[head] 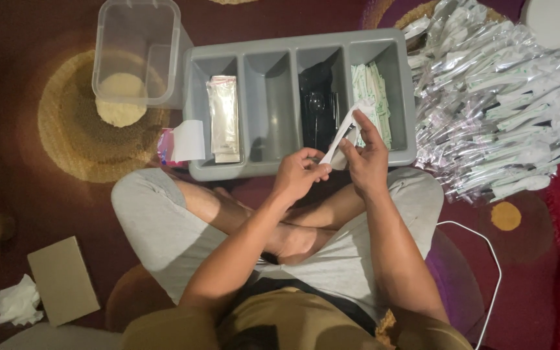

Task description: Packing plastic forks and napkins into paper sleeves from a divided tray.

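Both hands pinch one white spoon [339, 137]: left hand [299, 174] at its lower end, right hand [365, 155] higher. The grey tray [293, 45] lies at 12 o'clock, the packet pile [500, 110] at 2 o'clock.

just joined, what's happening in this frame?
A person sits cross-legged on a carpet. Both the left hand and right hand hold a white plastic spoon in a clear sleeve over a grey four-compartment tray. Its compartments hold sachets, black cutlery and paper packets. A pile of wrapped spoons lies to the right.

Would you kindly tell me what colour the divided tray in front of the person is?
Grey: the four-compartment tray shows plainly in the head view.
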